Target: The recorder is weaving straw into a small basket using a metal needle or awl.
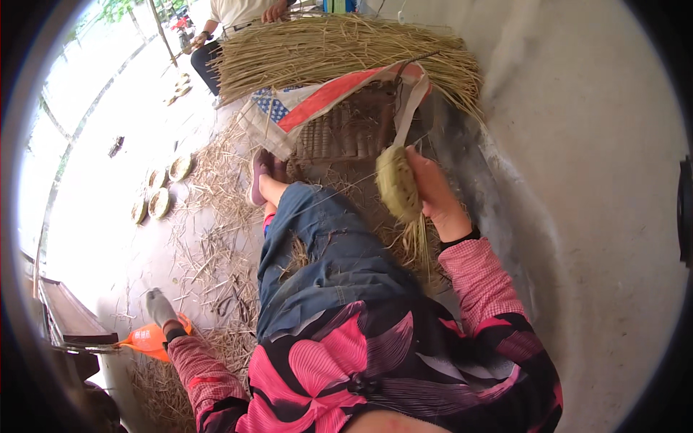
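Observation:
My right hand (435, 189) is closed on a small round woven straw basket (397, 186), held up on edge beside my right knee. Loose straw ends hang below it. Far to the left, my left hand (160, 308) wears a grey glove and reaches out over the floor. How its fingers lie is too small to make out. Just beside that wrist is an orange plastic bag (148, 340). A blue cloth (325, 249) with straw bits on it covers my lap.
A large bundle of straw (346, 54) lies ahead, with a striped woven-plastic sheet (317, 108) and a slatted wooden chair (336, 137) before it. Several round straw baskets (180, 167) sit on the straw-littered floor at left. Another person (242, 13) is behind the bundle. A pale wall (599, 180) stands right.

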